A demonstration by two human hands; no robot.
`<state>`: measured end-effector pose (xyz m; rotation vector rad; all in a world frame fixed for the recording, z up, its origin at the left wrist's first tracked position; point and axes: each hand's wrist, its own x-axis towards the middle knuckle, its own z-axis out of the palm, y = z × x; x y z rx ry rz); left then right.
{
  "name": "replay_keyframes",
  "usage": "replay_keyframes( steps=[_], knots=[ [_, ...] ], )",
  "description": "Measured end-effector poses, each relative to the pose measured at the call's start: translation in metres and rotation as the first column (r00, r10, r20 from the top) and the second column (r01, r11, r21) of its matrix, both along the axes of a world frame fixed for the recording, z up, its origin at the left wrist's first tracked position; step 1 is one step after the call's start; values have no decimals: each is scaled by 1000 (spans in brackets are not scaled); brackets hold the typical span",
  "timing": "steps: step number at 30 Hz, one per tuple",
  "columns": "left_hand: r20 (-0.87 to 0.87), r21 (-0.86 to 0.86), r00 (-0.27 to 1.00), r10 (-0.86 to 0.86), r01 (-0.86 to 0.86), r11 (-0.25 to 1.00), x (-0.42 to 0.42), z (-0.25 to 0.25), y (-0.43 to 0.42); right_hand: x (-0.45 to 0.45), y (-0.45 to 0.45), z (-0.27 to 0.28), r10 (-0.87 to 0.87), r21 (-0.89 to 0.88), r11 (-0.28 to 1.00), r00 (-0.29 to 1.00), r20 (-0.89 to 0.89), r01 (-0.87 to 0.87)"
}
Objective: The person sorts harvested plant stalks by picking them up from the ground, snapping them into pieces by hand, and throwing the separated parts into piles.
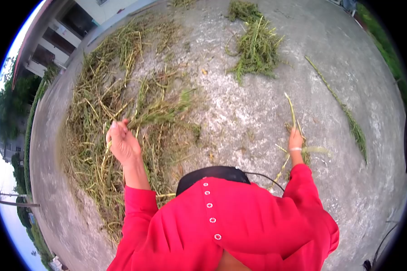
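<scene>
My left hand (124, 143) is raised above the heap of dried plants at the left. Its fingers are closed round a plant stalk, whose leafy green end (169, 109) fans out to the right. My right hand (295, 139), with a pale band at the wrist, is closed round a thin yellowish stick (291, 108) that points up and away from me. Other pale stalks (282, 168) show beside and below that hand; I cannot tell whether it holds them too.
A wide heap of cut plants (90, 135) covers the concrete at the left. A leafy bundle (257, 47) lies farther ahead, and one long stalk (339, 101) at the right. A black object (212, 172) with a cable sits against my red shirt. A building (72, 27) stands at the far left.
</scene>
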<state>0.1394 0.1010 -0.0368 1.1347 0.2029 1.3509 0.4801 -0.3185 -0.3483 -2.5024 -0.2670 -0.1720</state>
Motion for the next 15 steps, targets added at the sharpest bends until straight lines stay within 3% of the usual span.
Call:
replay_keyframes(
  steps=[2, 3, 4, 5, 6, 7, 8, 10, 13, 15],
  knots=[
    [24, -75, 997, 76, -74, 994, -5, -13, 13, -15, -41, -69, -154, -29, 988, 986, -58, 152],
    [28, -116, 993, 111, -107, 987, -9, -19, 18, -22, -71, -100, -215, -228, 961, 939, -267, 155],
    [-4, -132, 992, 124, -123, 983, -12, -23, 21, -55, -88, -89, -290, -316, 931, 895, -341, 181],
    [-38, -149, 990, 139, -143, 978, -16, -29, 23, -66, -146, -167, -25, -636, 703, 883, -469, -318],
    [-55, -191, 988, 145, -153, 970, -20, -34, 24, -87, -166, -159, -210, -572, 765, 726, -655, -295],
    [-60, -205, 987, 149, -158, 966, -27, -42, 26, -118, -176, -117, -173, -517, 617, 538, -825, -594],
    [-65, -219, 986, 155, -166, 962, -35, -50, 27, -143, -188, -102, -177, -437, 543, 411, -894, -716],
    [-92, -250, 978, 186, -204, 947, -44, -58, 22, -170, -204, -105, -171, -335, 525, 289, -942, -783],
    [-142, -287, 961, 236, -268, 920, -48, -63, 12, -163, -174, -124, -115, -322, 604, 320, -940, -729],
    [-156, -304, 956, 248, -285, 909, -49, -63, 5, -119, -118, -157, -3, -376, 683, 512, -859, -626]
  ],
)
